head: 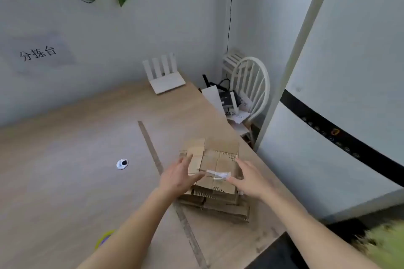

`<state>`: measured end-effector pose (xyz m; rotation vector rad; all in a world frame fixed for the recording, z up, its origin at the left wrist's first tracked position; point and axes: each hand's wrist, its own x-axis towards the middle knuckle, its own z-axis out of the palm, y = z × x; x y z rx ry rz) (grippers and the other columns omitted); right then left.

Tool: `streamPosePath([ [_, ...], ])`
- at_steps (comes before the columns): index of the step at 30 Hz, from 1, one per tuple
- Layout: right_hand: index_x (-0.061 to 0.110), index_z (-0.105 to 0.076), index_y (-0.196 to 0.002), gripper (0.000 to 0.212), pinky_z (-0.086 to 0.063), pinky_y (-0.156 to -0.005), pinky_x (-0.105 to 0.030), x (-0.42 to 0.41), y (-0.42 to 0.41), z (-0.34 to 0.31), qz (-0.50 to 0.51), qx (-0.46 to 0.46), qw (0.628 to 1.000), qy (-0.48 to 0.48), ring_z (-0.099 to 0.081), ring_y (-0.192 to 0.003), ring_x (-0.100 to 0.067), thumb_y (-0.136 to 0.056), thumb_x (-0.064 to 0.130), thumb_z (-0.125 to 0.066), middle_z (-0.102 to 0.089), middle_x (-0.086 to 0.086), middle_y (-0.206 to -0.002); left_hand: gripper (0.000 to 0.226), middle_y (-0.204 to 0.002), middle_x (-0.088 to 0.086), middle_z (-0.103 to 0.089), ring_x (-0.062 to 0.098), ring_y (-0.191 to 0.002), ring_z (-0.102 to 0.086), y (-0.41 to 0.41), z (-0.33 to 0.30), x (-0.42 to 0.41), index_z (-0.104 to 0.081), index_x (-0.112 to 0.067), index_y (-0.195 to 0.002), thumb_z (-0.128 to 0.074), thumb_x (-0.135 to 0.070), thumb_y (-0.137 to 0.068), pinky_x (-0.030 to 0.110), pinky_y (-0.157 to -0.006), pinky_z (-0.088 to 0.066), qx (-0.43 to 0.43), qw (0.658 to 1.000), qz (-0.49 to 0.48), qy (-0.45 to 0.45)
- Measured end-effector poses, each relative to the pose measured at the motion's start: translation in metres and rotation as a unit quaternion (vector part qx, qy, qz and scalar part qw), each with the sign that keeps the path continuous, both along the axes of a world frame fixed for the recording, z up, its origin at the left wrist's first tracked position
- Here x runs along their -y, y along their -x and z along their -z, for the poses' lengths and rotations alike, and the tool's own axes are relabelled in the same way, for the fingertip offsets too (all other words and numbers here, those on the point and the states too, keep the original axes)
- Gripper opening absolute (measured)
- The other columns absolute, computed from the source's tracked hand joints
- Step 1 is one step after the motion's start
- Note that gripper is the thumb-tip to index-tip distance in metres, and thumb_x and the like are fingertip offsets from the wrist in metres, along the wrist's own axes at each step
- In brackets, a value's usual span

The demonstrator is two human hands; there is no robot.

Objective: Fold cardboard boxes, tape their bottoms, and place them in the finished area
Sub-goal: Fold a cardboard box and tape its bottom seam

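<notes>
Cardboard stack (215,172) flat on table (65,159), long axis away from person; left hand (178,178), right hand (249,179) fingers spread, flanking.

Table (65,181) bare left of cardboard stack (215,172); fridge (341,116) crowds right.

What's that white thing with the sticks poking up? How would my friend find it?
Start at the wooden table and follow it to its far edge by the wall. The router sits there, flat and white. Only it has four upright antennas in a row.
</notes>
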<state>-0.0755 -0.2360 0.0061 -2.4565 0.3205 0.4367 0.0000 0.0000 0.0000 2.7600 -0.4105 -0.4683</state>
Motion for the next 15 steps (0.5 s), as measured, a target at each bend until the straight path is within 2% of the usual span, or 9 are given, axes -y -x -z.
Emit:
streamPosePath([
  [4, 0.036, -0.012, -0.160, 0.086, -0.037, -0.116, -0.047, 0.002, -0.014, 0.038, -0.004, -0.039, 0.999, -0.010, -0.030, -0.149, -0.020, -0.092, 0.061, -0.059, -0.020, 0.006, -0.166, 0.093, -0.161, 0.004, -0.033, 0.030, -0.139, -0.045, -0.013, 0.037, 0.009, -0.018, -0.034, -0.160, -0.050, -0.079, -0.086, 0.045, -0.107, -0.044, -0.066, 0.997, -0.037, 0.005],
  [9, 0.040, -0.010, -0.159, 0.089, -0.041, -0.112, -0.047, 0.004, -0.031, 0.069, 0.017, -0.035, 0.998, -0.040, -0.036, -0.145, -0.021, -0.089, 0.062, -0.060, -0.026, 0.006, -0.164, 0.104, -0.163, 0.009, -0.028, 0.031, -0.139, -0.045, -0.028, 0.072, 0.013, -0.007, -0.038, -0.160, -0.054, -0.083, -0.079, 0.046, -0.104, -0.046, -0.104, 0.992, -0.073, 0.024],
  [12, 0.041, -0.010, -0.159, 0.087, -0.048, -0.103, -0.041, 0.002, -0.034, 0.078, 0.029, -0.015, 0.998, -0.045, -0.044, -0.138, -0.019, -0.090, 0.061, -0.060, -0.035, 0.008, -0.158, 0.114, -0.159, 0.010, -0.035, 0.030, -0.139, -0.044, -0.033, 0.084, 0.015, -0.006, -0.040, -0.159, -0.057, -0.089, -0.070, 0.046, -0.108, -0.045, -0.138, 0.982, -0.106, 0.067],
  [15, 0.043, -0.009, -0.158, 0.088, -0.048, -0.100, -0.039, -0.001, -0.035, 0.081, 0.036, -0.009, 0.998, -0.045, -0.044, -0.138, -0.018, -0.089, 0.063, -0.059, -0.034, 0.008, -0.157, 0.119, -0.155, 0.008, -0.040, 0.028, -0.136, -0.047, -0.034, 0.087, 0.017, -0.008, -0.043, -0.158, -0.059, -0.092, -0.062, 0.045, -0.106, -0.046, -0.147, 0.977, -0.124, 0.092],
])
